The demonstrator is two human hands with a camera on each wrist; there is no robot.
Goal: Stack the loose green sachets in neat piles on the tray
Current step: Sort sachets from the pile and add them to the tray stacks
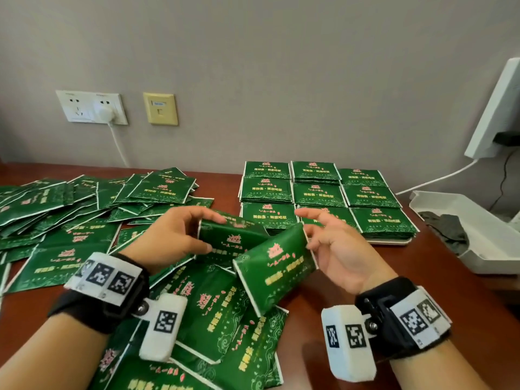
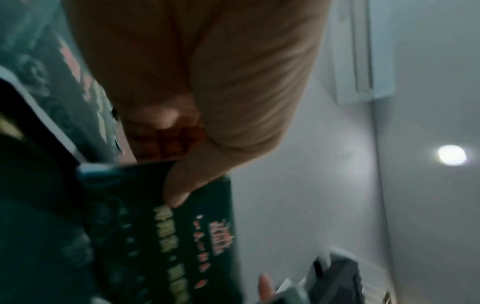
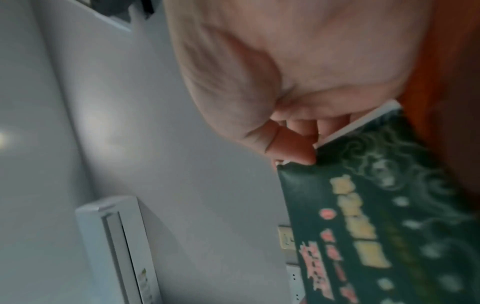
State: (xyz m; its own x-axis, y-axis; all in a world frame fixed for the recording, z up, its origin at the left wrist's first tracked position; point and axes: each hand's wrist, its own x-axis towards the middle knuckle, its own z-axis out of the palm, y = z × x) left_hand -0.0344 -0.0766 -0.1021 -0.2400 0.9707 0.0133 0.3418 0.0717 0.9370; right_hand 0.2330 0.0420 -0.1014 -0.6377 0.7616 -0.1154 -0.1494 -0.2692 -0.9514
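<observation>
The left hand (image 1: 171, 235) is curled round one glossy dark-green foil sachet with gold and pink print (image 1: 233, 237), thumb underneath and fingers over its top edge, holding it raised above the reddish-brown wooden bench (image 1: 439, 277); the left wrist view shows the thumb pressed on the printed face of that sachet (image 2: 182, 236). The right hand (image 1: 337, 249) pinches the white-edged end of a second green sachet (image 1: 274, 270), which tilts down and toward the left hand, its upper corner just beside the first sachet; in the right wrist view the fingers (image 3: 298, 148) close on that sachet's sealed end (image 3: 376, 216), though the picture is blurred. Beneath and to the left of the left hand spreads a loose, overlapping heap of the same green sachets (image 1: 70, 209), with more lying under both wrists toward the near edge (image 1: 219, 319). Beyond the right hand, nine neat piles of sachets (image 1: 323, 195) stand in three rows of three on a flat pale tray (image 1: 394, 242), whose rim shows only at the near right corner. Farther to the right of the right hand sits an open white plastic box (image 1: 489, 249) holding a crumpled dark cloth (image 1: 447, 229). On the grey wall beyond the left hand are a white double socket with a plug and cable (image 1: 92, 108) and a yellowish wall plate (image 1: 160, 108)
</observation>
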